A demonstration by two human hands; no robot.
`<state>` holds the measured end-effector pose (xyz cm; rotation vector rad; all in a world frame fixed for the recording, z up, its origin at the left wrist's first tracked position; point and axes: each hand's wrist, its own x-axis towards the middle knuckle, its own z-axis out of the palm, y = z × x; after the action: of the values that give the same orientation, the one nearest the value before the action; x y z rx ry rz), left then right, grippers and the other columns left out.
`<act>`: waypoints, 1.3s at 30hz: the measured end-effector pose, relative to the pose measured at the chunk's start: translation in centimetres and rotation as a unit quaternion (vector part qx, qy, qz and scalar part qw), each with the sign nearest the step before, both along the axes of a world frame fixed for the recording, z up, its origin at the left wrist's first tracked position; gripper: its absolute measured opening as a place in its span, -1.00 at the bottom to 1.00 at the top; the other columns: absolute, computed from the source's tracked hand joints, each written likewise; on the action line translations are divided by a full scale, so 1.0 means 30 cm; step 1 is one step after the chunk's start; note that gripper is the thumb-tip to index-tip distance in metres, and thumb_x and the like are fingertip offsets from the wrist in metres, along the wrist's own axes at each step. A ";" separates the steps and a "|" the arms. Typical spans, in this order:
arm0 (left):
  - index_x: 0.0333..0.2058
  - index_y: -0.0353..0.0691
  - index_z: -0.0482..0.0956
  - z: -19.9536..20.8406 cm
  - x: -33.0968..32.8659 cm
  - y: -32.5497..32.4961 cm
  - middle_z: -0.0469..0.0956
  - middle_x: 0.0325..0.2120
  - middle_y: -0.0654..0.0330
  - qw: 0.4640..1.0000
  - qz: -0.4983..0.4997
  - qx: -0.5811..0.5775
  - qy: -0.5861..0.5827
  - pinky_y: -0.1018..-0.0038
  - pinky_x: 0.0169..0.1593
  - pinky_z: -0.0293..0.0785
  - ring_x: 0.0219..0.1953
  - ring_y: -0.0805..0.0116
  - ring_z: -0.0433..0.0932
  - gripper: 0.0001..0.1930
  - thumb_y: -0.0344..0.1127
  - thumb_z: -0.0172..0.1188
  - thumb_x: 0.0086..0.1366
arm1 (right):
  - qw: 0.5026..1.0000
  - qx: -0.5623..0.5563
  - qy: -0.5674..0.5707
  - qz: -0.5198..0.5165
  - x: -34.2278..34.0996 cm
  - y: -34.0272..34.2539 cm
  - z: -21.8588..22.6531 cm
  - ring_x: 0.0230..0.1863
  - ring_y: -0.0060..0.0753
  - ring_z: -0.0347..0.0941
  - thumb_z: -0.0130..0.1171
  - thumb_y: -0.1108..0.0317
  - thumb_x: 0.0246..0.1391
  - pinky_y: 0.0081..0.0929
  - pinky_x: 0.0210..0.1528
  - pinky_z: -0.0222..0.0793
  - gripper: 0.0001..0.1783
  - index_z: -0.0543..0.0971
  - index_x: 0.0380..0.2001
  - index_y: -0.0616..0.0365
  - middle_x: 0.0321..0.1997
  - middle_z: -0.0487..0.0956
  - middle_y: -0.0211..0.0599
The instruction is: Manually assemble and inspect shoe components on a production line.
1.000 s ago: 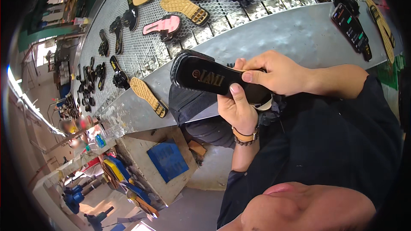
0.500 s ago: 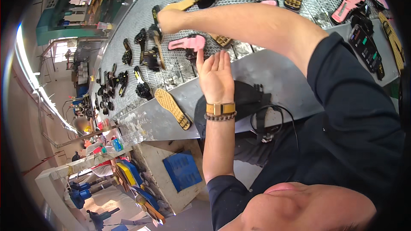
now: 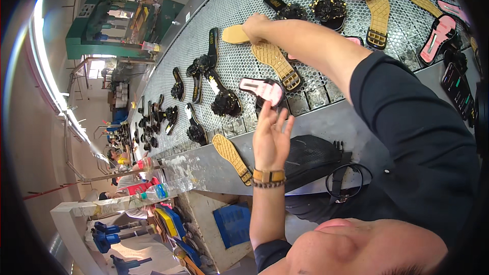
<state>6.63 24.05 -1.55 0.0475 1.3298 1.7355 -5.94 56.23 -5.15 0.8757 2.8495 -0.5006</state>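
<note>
My right hand (image 3: 257,28) reaches across the conveyor, its fingers curled at a tan-soled sandal (image 3: 234,34); the fingertips are partly hidden. Beside it lies another sandal, quilted tan sole up (image 3: 275,63). My left hand (image 3: 272,140), palm up with fingers apart, has a fingertip at the edge of a pink-faced sandal piece (image 3: 262,90) with black edging. Left of these are black sandals with flower trims, among them one with a pale strip (image 3: 224,97) and another upright-lying one (image 3: 213,46).
The perforated metal conveyor (image 3: 316,79) carries many more sandals. A tan sole (image 3: 232,158) and a black mesh bag (image 3: 310,158) lie on its grey metal edge. A phone (image 3: 458,89) is at right. Green machinery (image 3: 97,30) stands beyond; people work at far left.
My right hand has left a black sandal at the left, which now lies on the conveyor, and moved to the tan-soled one. My left fingers have spread and the pink-faced piece has tilted. The view shifted.
</note>
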 end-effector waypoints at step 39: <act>0.35 -0.26 0.40 -0.244 0.653 0.060 0.57 0.08 -0.01 0.890 -0.174 -0.069 0.416 0.32 0.11 0.59 0.05 0.17 0.64 -0.29 -0.50 0.44 0.22 | 0.910 -0.164 0.363 0.115 1.554 -0.465 -0.156 -0.04 -0.03 0.43 0.31 0.28 0.22 -0.19 0.12 0.38 -0.36 0.43 0.32 0.25 0.05 0.54 -0.13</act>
<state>26.23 25.86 -8.89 0.9855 1.8944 1.3270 40.68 42.28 -9.83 0.3143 3.2527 -1.4808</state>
